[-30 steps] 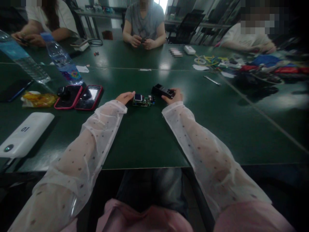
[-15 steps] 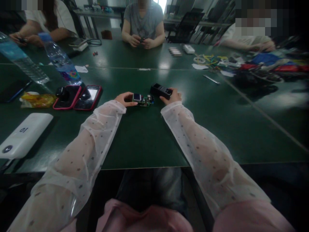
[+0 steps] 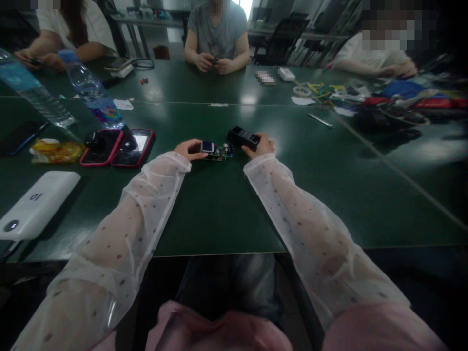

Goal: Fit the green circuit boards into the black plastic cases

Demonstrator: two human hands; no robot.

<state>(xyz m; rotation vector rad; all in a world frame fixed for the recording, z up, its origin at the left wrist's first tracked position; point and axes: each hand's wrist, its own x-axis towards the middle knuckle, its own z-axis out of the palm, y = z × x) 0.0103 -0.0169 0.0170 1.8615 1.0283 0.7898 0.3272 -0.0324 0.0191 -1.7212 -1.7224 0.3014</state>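
Observation:
Between the thumb and fingers of my left hand [image 3: 190, 148] is the left end of a green circuit board [image 3: 222, 152], which carries a small screen [image 3: 208, 146]. My right hand [image 3: 263, 145] grips the right end of a black plastic case [image 3: 241, 136] with openings in its top. The case sits a little behind and to the right of the board, close to its right end. Both are at the dark green table's surface [image 3: 219, 209]; whether they rest on it or are slightly raised I cannot tell.
Two phones in red cases [image 3: 133, 147], a yellow packet [image 3: 58, 151], a white power bank [image 3: 38, 204] and water bottles [image 3: 95, 92] stand or lie on the left. A wrench [image 3: 320, 121] and tangled cables [image 3: 321, 91] lie to the right. Several people [image 3: 217, 39] sit across the table.

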